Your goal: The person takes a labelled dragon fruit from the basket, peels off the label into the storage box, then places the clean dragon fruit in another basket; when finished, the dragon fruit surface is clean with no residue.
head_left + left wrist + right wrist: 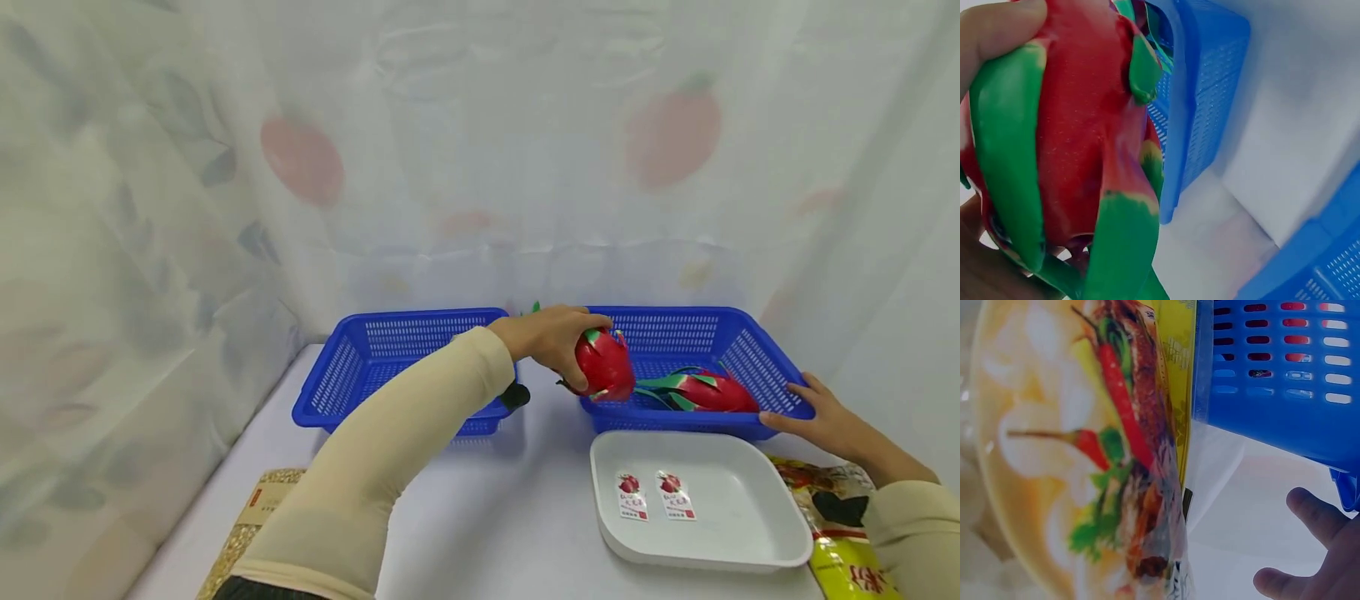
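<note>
In the head view my left hand (pixel 553 337) grips a red dragon fruit (pixel 607 367) with green-tipped scales, held over the left end of the right blue basket (pixel 667 311). The left wrist view shows the thumb and fingers around this dragon fruit (pixel 1075 125). Another dragon fruit (pixel 716 396), with long green scales, lies inside that basket. My right hand (pixel 836 421) rests at the basket's front right corner, thumb by the front rim. Two of its straight, spread fingers (pixel 1316 515) show below the basket wall (pixel 1260 419) in the right wrist view.
A second blue basket (pixel 351 321) stands to the left. In front of the right basket is a white tray (pixel 735 517) holding two labels with dragon fruit pictures (pixel 632 498). A yellow food packet (pixel 840 567) lies under the right forearm, and a grain-filled bag (pixel 251 517) at the left.
</note>
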A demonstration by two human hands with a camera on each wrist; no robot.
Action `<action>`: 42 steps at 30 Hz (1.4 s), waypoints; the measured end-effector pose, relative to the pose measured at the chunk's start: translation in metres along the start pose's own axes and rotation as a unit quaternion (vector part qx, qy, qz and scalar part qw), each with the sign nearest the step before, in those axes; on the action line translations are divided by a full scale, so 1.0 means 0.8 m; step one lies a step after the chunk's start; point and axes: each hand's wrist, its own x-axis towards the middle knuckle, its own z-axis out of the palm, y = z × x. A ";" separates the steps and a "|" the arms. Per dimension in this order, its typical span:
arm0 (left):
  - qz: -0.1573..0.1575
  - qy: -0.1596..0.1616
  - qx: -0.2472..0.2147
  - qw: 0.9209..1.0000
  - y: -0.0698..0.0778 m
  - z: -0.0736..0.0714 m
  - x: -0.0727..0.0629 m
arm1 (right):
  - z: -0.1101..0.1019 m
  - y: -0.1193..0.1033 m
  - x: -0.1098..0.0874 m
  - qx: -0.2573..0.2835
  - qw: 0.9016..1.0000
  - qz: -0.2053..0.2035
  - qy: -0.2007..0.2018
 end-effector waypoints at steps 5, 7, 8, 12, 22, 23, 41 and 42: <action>0.001 -0.036 0.018 0.999 0.017 0.006 0.020 | 0.002 0.000 -0.008 0.000 1.000 0.008 0.000; 0.005 -0.039 0.016 0.999 0.020 0.010 0.028 | 0.002 -0.002 -0.011 -0.001 1.000 0.011 -0.001; 0.007 -0.038 0.012 0.999 0.021 0.012 0.032 | 0.003 -0.003 -0.012 -0.002 1.000 0.012 0.001; 0.000 -0.036 -0.002 0.999 0.021 0.019 0.044 | 0.008 -0.009 -0.015 0.000 1.000 0.011 0.004; -0.015 -0.067 0.065 0.996 0.012 0.048 0.055 | 0.021 -0.023 -0.016 0.001 1.000 0.002 0.008; -0.014 -0.067 0.065 0.996 0.009 0.051 0.055 | 0.022 -0.025 -0.015 0.001 1.000 0.000 0.008; -0.012 0.033 -0.029 0.999 -0.042 0.068 0.022 | 0.019 -0.023 -0.013 0.011 1.000 0.012 0.010; -0.012 0.039 -0.042 0.998 -0.043 0.066 0.019 | 0.018 -0.022 -0.013 0.012 1.000 0.012 0.011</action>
